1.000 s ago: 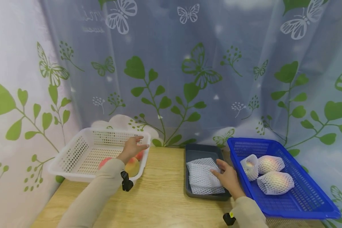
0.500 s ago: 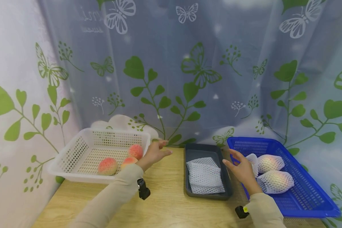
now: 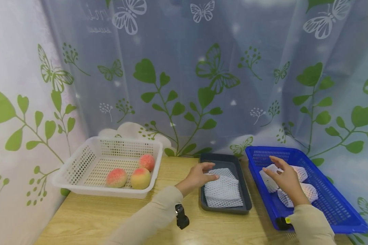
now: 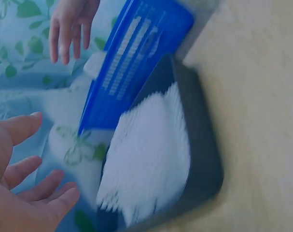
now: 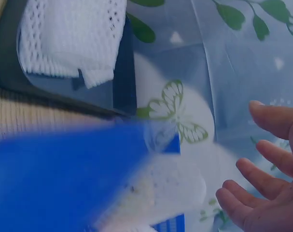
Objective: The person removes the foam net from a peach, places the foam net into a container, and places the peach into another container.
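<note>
My left hand (image 3: pixel 197 177) is over the left side of a dark grey tray (image 3: pixel 203 206), fingers spread and nothing in them. In the tray lies a stack of white foam fruit nets (image 3: pixel 223 190), which the left wrist view shows close by. Over the blue basket (image 3: pixel 340 207) is my right hand (image 3: pixel 286 180), also holding nothing, its fingers apart. Beneath it are peaches in foam nets: one netted peach (image 3: pixel 311 192) in front, another netted peach (image 3: pixel 301 173) behind, and a netted fruit (image 3: pixel 268 180) at the left, all partly hidden by the hand.
A white basket (image 3: pixel 76 170) at the left holds a peach (image 3: pixel 116 178), a yellower peach (image 3: pixel 140 178) and a red peach (image 3: pixel 147 162). All containers stand on a wooden table (image 3: pixel 116 217), with a printed curtain (image 3: pixel 178 75) hanging behind it.
My left hand has moved right, from above the white basket to the grey tray. My right hand has moved right, from over the foam nets to above the blue basket.
</note>
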`<state>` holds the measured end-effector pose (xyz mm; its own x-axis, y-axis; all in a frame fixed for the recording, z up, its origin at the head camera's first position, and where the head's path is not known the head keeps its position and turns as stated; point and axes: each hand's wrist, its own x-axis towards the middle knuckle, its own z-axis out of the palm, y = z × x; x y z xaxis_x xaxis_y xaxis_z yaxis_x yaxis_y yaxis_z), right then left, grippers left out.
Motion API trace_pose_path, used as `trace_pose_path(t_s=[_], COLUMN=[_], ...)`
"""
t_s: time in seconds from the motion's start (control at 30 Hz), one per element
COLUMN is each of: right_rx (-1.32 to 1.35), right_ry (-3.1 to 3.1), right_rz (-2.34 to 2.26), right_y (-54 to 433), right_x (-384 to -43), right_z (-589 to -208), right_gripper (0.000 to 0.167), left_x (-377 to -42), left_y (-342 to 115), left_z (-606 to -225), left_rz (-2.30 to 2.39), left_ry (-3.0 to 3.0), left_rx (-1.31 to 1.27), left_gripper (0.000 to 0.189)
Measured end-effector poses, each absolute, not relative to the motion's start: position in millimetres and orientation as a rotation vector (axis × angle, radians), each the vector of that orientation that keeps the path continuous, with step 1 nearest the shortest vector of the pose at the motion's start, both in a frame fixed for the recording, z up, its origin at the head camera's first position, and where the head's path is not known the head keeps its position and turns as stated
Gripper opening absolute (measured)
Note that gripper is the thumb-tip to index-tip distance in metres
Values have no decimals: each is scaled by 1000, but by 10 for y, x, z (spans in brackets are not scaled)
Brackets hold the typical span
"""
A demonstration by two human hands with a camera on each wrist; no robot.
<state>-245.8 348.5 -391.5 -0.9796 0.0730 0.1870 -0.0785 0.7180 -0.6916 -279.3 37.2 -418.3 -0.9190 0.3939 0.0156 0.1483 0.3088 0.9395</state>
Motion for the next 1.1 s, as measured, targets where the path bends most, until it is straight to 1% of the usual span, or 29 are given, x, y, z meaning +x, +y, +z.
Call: trace_pose_path(t_s=[0.13,0.3,0.53,0.77,0.93,1.1], right_rx=[51,138,172,228,237,158], right_ry=[-2748,-2808,-2923,-2974,-3046,-3115], right_rz=[1058,952,842,714,680,787], right_y=[3632,3827,4088,4354,4506,4648], right_x=[-2453,-2470,-2465,-2449,-2442,-2441], right_z=[-3877,-3898,-3952,-4010,-3992,-4007], right_gripper=[69,66,68,61,63,66], left_x=[-2675,-2530,-2378,-2224,-2158,-2120], left_y=[600,875,1182,1505,1657,1712], left_z=[-4247,-4314,-4361,-4422,-4468,-4504], left_rz=[1674,1717,1813,1926,1965,2015], left_ry=[2300,2224,2087,2021,2013,1899], left_rx=[534,507,426,336,290,237], left_gripper=[50,49,43,37,37,35])
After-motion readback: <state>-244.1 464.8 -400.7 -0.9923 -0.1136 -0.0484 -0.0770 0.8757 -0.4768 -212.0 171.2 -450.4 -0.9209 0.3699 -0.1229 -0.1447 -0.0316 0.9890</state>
